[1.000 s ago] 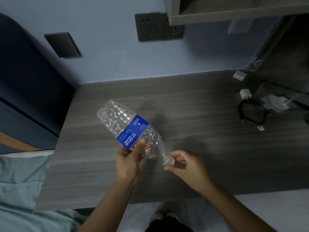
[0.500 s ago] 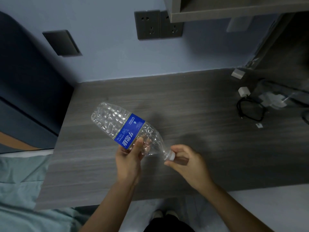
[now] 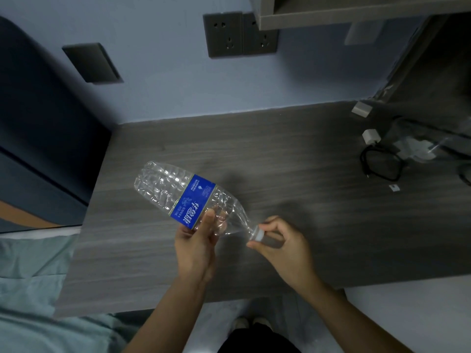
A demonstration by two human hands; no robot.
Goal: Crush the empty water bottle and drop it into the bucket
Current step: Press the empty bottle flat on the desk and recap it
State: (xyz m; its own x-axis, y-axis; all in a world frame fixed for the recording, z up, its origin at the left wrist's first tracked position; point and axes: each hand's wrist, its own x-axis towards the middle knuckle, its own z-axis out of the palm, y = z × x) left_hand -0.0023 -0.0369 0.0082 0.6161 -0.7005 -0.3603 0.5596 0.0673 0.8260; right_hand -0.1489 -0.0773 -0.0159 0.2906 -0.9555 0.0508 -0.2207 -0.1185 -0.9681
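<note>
A clear plastic water bottle [image 3: 165, 186] with a blue label is held tilted above the grey wooden desk [image 3: 293, 159], its base up-left and its neck down-right. My left hand [image 3: 196, 240] grips it just below the label, thumb on the front. My right hand [image 3: 283, 240] pinches the white cap [image 3: 258, 234] between thumb and fingers. The bottle looks empty and keeps its shape. No bucket is in view.
A coiled black cable [image 3: 381, 165], a white charger plug [image 3: 370, 136] and clear plastic packaging [image 3: 418, 149] lie at the desk's right. Wall sockets [image 3: 239, 34] and a shelf [image 3: 356, 8] are above. A bed with pale green sheets [image 3: 28, 276] borders the left.
The bottle has tipped slightly, its base swinging left and lower. My right hand stays pinched on the cap, its fingers shifted a little around it.
</note>
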